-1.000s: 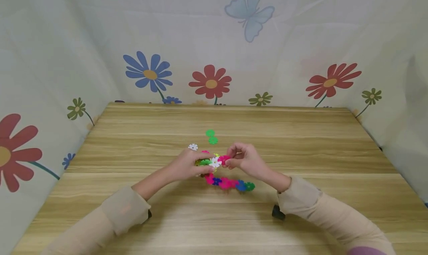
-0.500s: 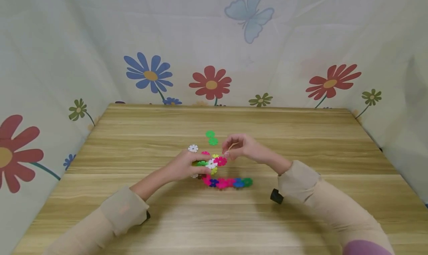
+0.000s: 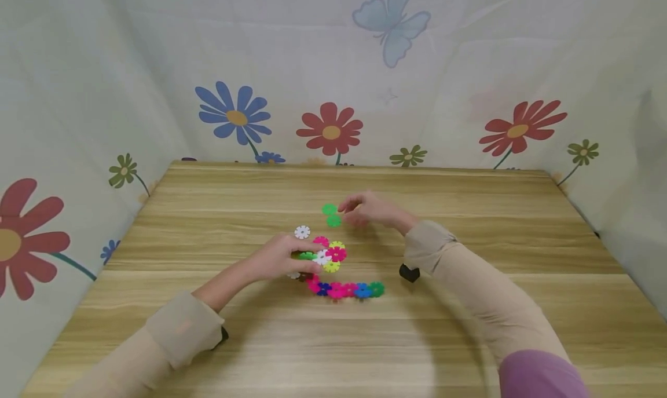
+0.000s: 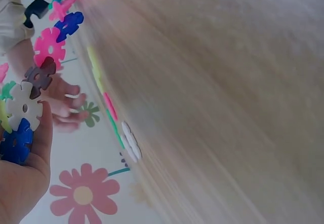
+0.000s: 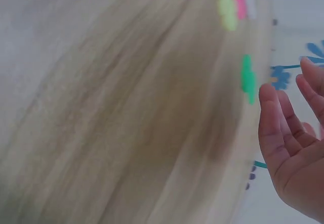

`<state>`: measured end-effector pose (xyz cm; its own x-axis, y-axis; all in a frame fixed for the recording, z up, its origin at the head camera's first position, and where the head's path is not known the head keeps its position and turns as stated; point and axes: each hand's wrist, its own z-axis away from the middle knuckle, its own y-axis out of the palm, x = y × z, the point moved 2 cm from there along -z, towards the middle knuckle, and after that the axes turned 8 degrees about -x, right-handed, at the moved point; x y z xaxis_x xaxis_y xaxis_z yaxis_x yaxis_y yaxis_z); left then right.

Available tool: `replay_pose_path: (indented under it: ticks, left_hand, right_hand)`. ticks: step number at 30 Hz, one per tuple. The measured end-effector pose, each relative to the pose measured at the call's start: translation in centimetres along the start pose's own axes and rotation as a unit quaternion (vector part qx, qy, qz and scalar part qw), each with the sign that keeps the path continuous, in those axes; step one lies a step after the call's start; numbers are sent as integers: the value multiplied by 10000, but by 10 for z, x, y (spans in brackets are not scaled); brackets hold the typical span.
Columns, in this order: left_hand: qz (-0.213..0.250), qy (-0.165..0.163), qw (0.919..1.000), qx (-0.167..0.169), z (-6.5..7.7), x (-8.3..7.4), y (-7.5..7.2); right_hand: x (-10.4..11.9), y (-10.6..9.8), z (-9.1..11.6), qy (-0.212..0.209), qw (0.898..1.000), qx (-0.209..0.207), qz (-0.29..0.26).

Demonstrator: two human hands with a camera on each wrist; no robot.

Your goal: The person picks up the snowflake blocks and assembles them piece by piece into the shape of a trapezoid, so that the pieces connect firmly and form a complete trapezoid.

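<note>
My left hand [image 3: 276, 257] holds a chain of joined plastic snowflake discs by its upper end, between thumb and fingers. Near the grip are a white disc [image 4: 24, 107], a blue disc [image 4: 16, 142] and a green one. A pink disc [image 3: 336, 254] sticks out to the right of the fingertips. The chain's lower arm [image 3: 348, 289] runs rightward in pink, blue and green. My right hand [image 3: 372, 208] hovers just right of two loose green discs [image 3: 331, 215]. In the right wrist view its fingers [image 5: 272, 115] are relaxed and apart, with nothing visible between them.
On the wooden table [image 3: 234, 207] lie a loose white disc [image 3: 302, 232], a pink disc [image 3: 321, 241] and yellow discs [image 3: 332, 266], close around the left hand. Flower-printed cloth [image 3: 448, 50] hangs behind the table and along its sides.
My right hand has let go of the pink disc on the chain and moved back toward the green discs. My left hand has shifted slightly left with the chain.
</note>
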<state>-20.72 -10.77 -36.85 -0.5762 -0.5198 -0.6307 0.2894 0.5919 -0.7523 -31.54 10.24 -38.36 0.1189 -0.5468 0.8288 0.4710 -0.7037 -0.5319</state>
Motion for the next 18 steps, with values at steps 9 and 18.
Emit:
replay_pose_path:
  ticks: [9,18]
  left_hand:
    - [-71,-114,9998,159,2,-2,-7]
    - [-70,-214,9994,256,2,-1,-8]
  right_hand:
    - [-5,20,-24,-563,9914,12,1178]
    - [-7,27,-27,-707,9803,-46,1843]
